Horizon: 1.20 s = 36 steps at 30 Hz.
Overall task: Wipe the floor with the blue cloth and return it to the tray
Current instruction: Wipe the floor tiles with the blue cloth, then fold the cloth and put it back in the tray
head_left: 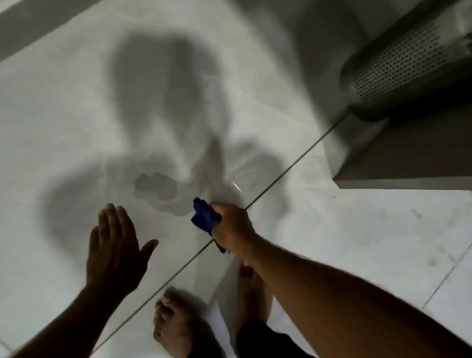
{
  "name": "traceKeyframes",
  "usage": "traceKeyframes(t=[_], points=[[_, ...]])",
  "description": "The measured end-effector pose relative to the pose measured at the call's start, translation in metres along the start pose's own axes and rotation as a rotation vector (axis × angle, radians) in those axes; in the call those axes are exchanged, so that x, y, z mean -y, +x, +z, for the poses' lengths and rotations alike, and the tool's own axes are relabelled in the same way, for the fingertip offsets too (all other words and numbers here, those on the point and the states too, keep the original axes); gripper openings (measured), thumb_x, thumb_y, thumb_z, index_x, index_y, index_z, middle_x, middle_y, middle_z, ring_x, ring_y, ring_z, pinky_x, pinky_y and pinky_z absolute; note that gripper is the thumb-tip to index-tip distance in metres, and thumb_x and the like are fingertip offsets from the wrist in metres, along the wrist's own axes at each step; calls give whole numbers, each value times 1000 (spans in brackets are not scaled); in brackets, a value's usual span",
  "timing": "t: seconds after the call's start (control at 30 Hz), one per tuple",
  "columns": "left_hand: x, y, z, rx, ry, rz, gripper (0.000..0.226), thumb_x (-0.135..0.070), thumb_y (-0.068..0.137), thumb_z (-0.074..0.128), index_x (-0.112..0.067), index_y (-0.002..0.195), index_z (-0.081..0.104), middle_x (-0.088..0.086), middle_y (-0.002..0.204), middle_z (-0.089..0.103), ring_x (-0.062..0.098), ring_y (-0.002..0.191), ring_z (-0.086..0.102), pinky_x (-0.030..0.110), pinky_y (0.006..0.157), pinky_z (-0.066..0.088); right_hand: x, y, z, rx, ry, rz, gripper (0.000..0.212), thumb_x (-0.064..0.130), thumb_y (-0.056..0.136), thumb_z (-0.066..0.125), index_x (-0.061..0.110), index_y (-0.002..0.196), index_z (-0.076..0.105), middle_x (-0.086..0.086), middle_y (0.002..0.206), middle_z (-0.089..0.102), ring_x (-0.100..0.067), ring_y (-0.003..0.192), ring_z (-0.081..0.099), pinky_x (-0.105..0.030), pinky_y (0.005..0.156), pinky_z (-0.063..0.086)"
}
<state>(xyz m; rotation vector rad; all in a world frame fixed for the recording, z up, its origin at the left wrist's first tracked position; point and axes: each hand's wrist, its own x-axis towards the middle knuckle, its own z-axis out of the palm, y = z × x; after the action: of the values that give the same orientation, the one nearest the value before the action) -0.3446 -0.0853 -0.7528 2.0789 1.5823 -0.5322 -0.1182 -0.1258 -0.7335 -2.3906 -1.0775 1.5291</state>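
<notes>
Blue cloth [204, 217] right of left hand [114, 246].

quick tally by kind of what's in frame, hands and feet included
Hands: 2 (left hand open, right hand gripping the cloth)
Bare feet: 2 (left foot, right foot)
Blue cloth: 1
Perforated grey unit: 1
Total: 6

Open pale floor [52, 138] is lying clear ahead and leftward; a perforated grey cylinder [400, 70] and cabinet base [417, 155] are blocking the right.
</notes>
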Motion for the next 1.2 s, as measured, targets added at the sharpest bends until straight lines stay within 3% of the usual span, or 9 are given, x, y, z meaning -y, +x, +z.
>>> traceKeyframes(t=[0.1,0.27,0.37,0.53,0.7,0.83,0.97,1.07,1.2], points=[[-21,-43,-57,80,-269,-159,79,-48,97,37,6,149,13,28,158,19,40,147,17,49,119,21,40,-53,-42,-41,48,-88,31,9,88,62,17,118,62,-8,106,72,-24,99,66,-25,79,50],[-89,-136,-244,233,-967,-292,56,-56,97,36,-13,118,66,16,124,67,30,118,59,42,106,42,136,-213,-136,-111,63,-272,52,-3,86,55,13,136,52,-11,135,61,-27,120,58,-23,96,43],[-118,-196,-367,276,-1174,-125,55,-69,87,44,-25,90,76,8,100,76,25,97,68,42,90,53,196,-319,-190,-89,-19,-342,64,4,93,51,15,151,26,-11,150,44,-29,127,53,-32,105,42],[-133,-291,-549,222,-1083,193,28,-45,86,66,-23,103,69,4,95,76,22,90,72,37,80,59,289,-464,-274,-182,-71,-425,79,16,98,43,32,150,-15,-2,162,17,-26,132,46,-35,106,41],[-143,-369,-658,-92,-1055,315,28,-17,75,59,-29,100,60,-3,87,72,12,76,71,26,59,59,327,-564,-326,-366,-101,-811,84,38,92,56,16,154,3,2,163,-6,-14,151,-4,-30,122,14],[-143,-391,-699,-130,-1116,411,31,-21,73,55,-35,101,58,-2,98,70,15,88,70,30,64,58,331,-585,-345,-532,386,-567,90,61,82,58,25,152,14,2,161,21,-14,146,23,-36,116,30],[-158,-403,-710,-65,-1271,483,36,-17,74,60,-29,107,62,-1,104,75,19,95,71,38,72,60,338,-594,-377,-113,986,-409,79,55,71,76,23,137,46,-4,135,61,-21,113,64,-39,88,53],[-175,-406,-708,-49,-1301,498,37,-17,73,60,-27,109,63,-2,104,76,16,93,72,26,65,58,341,-607,-389,-81,1058,-459,42,38,77,78,19,112,66,-9,107,76,-27,93,73,-36,68,60],[-192,-397,-701,-45,-1305,422,19,-21,89,63,-22,108,62,2,103,74,19,92,73,29,66,58,335,-612,-401,-307,1056,-385,35,17,82,74,15,115,61,-10,106,72,-28,85,74,-34,58,61]])
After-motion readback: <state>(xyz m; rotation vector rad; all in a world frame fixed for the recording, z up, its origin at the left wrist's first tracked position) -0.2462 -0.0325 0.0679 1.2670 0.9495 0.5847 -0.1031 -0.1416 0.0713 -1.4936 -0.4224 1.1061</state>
